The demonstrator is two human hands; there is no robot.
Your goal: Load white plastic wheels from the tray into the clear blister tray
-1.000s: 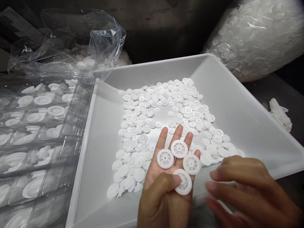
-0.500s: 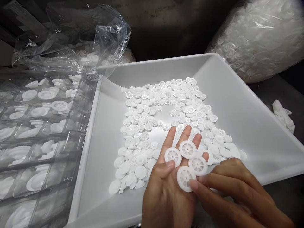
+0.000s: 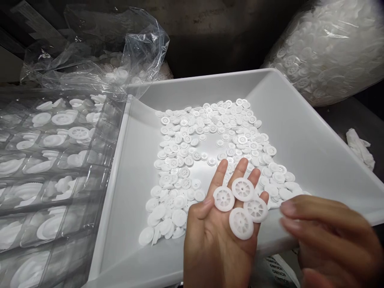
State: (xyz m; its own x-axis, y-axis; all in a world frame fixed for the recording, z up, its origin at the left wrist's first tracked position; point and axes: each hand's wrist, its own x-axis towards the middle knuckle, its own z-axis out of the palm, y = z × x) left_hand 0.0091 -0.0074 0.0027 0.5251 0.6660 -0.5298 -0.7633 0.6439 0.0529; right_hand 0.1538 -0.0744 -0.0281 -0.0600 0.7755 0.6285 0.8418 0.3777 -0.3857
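Observation:
My left hand (image 3: 222, 236) is palm up over the near edge of the grey tray (image 3: 141, 132), its fingers stretched and spread. Several white plastic wheels (image 3: 241, 223) with spokes and a small centre hole rest on its palm and fingers. To the right, my right hand (image 3: 333, 232) is apart from them and smeared by motion. Its fingers bend loosely, with the thumb lower down, and nothing shows between them. Many more white wheels (image 3: 178, 218) are spread over the tray's floor, some spoked side up and some smooth side up.
At left stands a clear compartment tray (image 3: 99, 160) holding white parts. Behind it is an open clear plastic bag (image 3: 144, 48). A full bag of white parts (image 3: 327, 52) bulges at the upper right, above a crumpled white piece (image 3: 360, 148).
My right hand has let go of the nearest wheel on my left palm and moved away to the right. The left thumb has shifted off the leftmost wheel.

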